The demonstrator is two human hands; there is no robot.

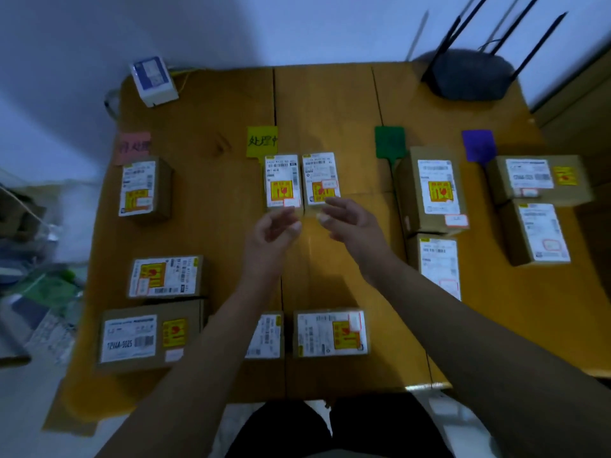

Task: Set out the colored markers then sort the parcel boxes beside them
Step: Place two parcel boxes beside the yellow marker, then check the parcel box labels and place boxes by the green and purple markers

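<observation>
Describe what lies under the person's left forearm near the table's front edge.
A parcel box lies there, part of its white barcode label showing. The left forearm covers its left part, so the rest of the label is hidden.

A pale, bluish-lit wall (297,24) fills the top of the frame behind the wooden desk (330,104). A black router (469,76) with antennas sits upper right; clutter (36,285) lines the left edge.

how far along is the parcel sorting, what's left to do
Done: the pink marker, yellow marker, green marker and purple marker are set out, with seven sorted boxes by them. In hand: nothing; left hand and right hand hover empty near yellow's pair. Left: four unsorted boxes toward the near edge.
</observation>
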